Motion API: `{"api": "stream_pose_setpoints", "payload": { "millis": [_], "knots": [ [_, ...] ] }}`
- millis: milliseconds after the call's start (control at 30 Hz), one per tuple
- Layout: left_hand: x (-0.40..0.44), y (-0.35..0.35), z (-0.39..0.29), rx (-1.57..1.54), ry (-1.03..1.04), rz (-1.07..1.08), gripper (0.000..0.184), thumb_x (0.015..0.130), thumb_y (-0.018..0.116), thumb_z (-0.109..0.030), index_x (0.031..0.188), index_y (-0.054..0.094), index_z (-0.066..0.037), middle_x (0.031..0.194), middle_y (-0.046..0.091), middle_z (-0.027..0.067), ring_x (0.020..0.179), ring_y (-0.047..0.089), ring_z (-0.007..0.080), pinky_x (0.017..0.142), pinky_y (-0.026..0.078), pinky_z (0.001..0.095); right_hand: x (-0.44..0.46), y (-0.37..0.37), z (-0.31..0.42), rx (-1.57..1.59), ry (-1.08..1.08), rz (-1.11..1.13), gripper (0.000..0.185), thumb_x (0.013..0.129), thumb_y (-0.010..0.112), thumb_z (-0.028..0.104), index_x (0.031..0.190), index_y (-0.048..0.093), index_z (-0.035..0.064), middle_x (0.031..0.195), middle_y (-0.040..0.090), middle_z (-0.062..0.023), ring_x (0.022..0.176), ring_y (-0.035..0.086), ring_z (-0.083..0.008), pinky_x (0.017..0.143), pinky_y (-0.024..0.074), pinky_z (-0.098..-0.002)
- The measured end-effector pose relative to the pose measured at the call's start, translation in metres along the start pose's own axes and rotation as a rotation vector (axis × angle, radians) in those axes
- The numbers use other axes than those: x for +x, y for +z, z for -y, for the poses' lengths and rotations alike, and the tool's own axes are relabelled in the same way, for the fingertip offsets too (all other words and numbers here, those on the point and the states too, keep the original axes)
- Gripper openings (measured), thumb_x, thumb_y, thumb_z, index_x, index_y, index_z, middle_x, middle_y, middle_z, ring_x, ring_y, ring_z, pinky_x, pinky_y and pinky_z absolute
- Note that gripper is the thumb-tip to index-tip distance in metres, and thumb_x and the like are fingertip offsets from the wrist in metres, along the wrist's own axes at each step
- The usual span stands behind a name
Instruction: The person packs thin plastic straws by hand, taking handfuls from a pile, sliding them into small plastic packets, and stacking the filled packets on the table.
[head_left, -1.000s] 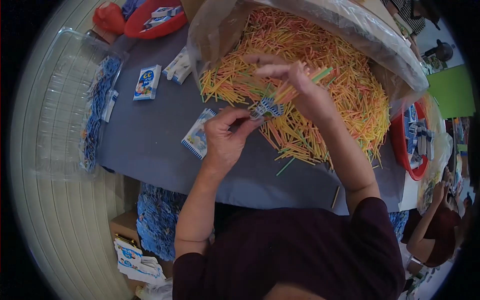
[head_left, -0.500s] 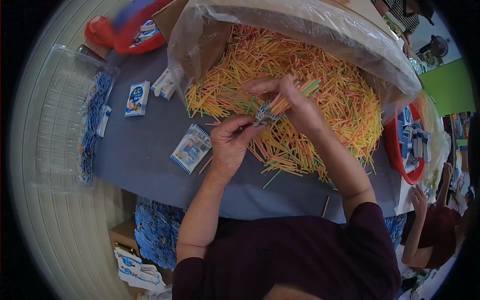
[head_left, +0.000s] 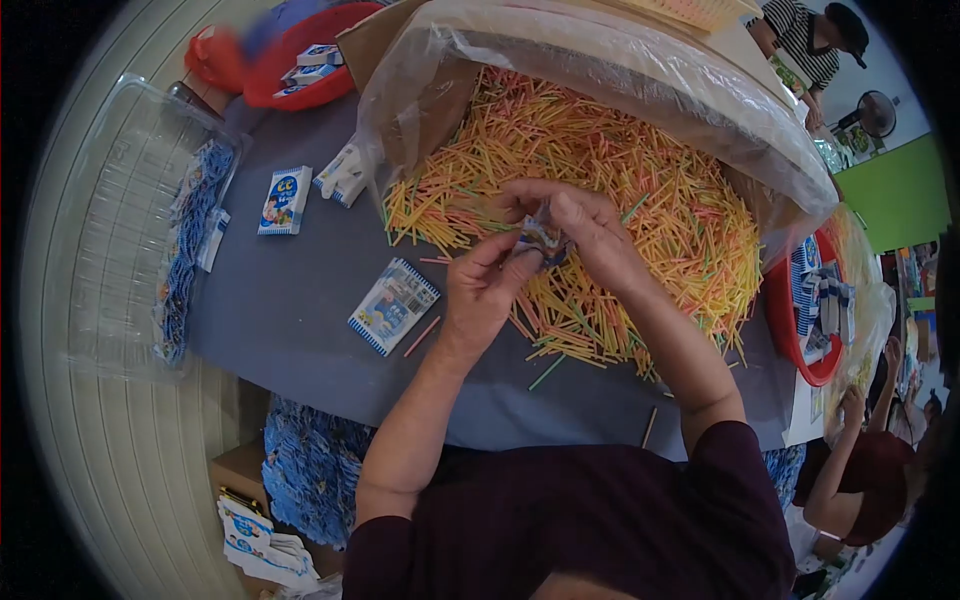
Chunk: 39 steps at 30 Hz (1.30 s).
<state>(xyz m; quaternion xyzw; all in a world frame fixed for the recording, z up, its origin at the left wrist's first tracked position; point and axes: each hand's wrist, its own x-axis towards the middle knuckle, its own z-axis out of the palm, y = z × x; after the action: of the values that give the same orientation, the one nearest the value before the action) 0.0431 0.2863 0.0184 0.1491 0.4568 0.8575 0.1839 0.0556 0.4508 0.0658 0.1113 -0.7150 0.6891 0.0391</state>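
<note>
A small blue-and-white packet (head_left: 541, 240) is held up in front of the heap of thin coloured sticks (head_left: 640, 270). My left hand (head_left: 485, 300) pinches its lower side between thumb and fingers. My right hand (head_left: 592, 238) curls around its upper end, thumb and fingers close together. The packet's contents are mostly hidden by my fingers. Flat on the grey table by my left forearm lies a printed packet (head_left: 394, 307). A few loose sticks, among them a green stick (head_left: 547, 372), lie in front of the heap.
A plastic-lined carton (head_left: 610, 60) encloses the heap's back. Filled packets (head_left: 285, 201) lie left of it. A clear tray (head_left: 120, 250) holds blue strips. Red baskets (head_left: 320, 85) stand back left and right. Other people (head_left: 870, 480) work at the right.
The bundle of sticks that stuck out of my right hand no longer shows. That hand has closed in around the packet's upper end. The view has shifted slightly.
</note>
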Motion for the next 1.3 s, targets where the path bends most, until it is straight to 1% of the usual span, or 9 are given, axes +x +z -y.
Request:
{"api": "stream_pose_setpoints", "payload": {
  "millis": [133,300,367,433,500,733,967,1133,1300],
  "knots": [
    [-0.034,-0.01,-0.009,0.176,0.015,0.132,0.023,0.087,0.067,0.003,0.11,0.066,0.003,0.1,0.07,0.0043,0.092,0.065,0.0089,0.079,0.052,0.023,-0.01,0.024,0.005,-0.089,0.064,0.194,0.039,0.102,0.053,0.033,0.12,0.065,0.0004,0.116,0.067,-0.0124,0.109,0.062,-0.0223,0.094,0.0481,-0.0348],
    [-0.089,-0.096,-0.108,0.648,-0.172,-0.151,0.018,0.088,0.063,0.001,0.106,0.067,0.002,0.091,0.07,0.0028,0.084,0.064,0.0097,0.075,0.051,0.026,0.02,-0.004,0.008,-0.328,-0.119,0.119,0.026,0.095,0.063,0.023,0.105,0.069,-0.0001,0.103,0.069,-0.0126,0.102,0.065,-0.025,0.088,0.0507,-0.0376],
    [-0.1,-0.125,-0.118,0.749,-0.303,-0.196,0.02,0.087,0.063,0.001,0.107,0.067,0.001,0.094,0.068,0.0039,0.086,0.064,0.013,0.078,0.051,0.0293,0.039,-0.018,0.011,-0.88,-0.01,0.092,0.025,0.091,0.067,0.025,0.096,0.069,-0.0001,0.092,0.068,-0.0137,0.094,0.066,-0.0302,0.083,0.0515,-0.0407],
    [-0.098,-0.129,-0.116,2.081,-0.03,-0.343,0.029,0.079,0.067,-0.003,0.108,0.066,0.0,0.1,0.062,0.0093,0.096,0.059,0.024,0.086,0.047,0.0379,0.051,0.007,0.002,-0.942,-0.06,0.134,0.027,0.087,0.069,0.025,0.088,0.069,-0.0017,0.089,0.065,-0.0169,0.093,0.065,-0.035,0.081,0.0518,-0.0432],
    [-0.086,-0.1,-0.115,2.053,0.092,-0.356,0.03,0.076,0.067,-0.006,0.106,0.067,0.0,0.103,0.059,0.0115,0.1,0.056,0.0292,0.089,0.046,0.0418,0.054,0.052,-0.002,-1.199,0.06,0.403,0.03,0.085,0.068,0.028,0.101,0.071,0.0021,0.106,0.066,-0.0132,0.102,0.062,-0.0308,0.088,0.0497,-0.0428],
    [-0.062,-0.075,-0.053,1.943,0.128,0.096,0.034,0.07,0.068,-0.007,0.103,0.067,0.002,0.099,0.058,0.0135,0.096,0.057,0.0322,0.074,0.052,0.0417,0.089,0.095,-0.04,-1.384,0.205,0.272,0.035,0.079,0.068,0.025,0.099,0.07,-0.0036,0.113,0.063,-0.0218,0.109,0.063,-0.034,0.093,0.0498,-0.0449],
    [-0.06,-0.092,-0.039,1.695,0.625,-0.051,0.034,0.069,0.067,-0.005,0.101,0.066,0.005,0.091,0.058,0.0142,0.085,0.058,0.0328,0.067,0.056,0.039,0.079,0.075,-0.02,-1.467,0.292,0.7,0.032,0.084,0.062,0.023,0.104,0.068,-0.0018,0.106,0.066,-0.0227,0.104,0.064,-0.0364,0.088,0.0507,-0.045],
    [-0.059,-0.071,-0.036,1.859,0.41,-0.037,0.027,0.072,0.062,-0.003,0.097,0.066,0.004,0.089,0.06,0.0134,0.087,0.06,0.0315,0.065,0.056,0.0392,0.041,0.029,-0.007,-0.766,0.192,-0.085,0.024,0.091,0.054,0.018,0.086,0.066,-0.0023,0.083,0.065,-0.0161,0.086,0.065,-0.0274,0.083,0.0498,-0.0424],
    [-0.052,-0.087,-0.024,1.844,0.56,0.022,0.019,0.072,0.064,-0.004,0.09,0.069,0.0,0.09,0.062,0.0096,0.087,0.06,0.0306,0.06,0.055,0.0392,0.028,-0.04,-0.036,0.081,0.169,-0.322,0.025,0.085,0.054,0.014,0.064,0.054,-0.0012,0.064,0.055,-0.0075,0.06,0.052,-0.0168,0.062,0.0396,-0.0338]
  ]
}}
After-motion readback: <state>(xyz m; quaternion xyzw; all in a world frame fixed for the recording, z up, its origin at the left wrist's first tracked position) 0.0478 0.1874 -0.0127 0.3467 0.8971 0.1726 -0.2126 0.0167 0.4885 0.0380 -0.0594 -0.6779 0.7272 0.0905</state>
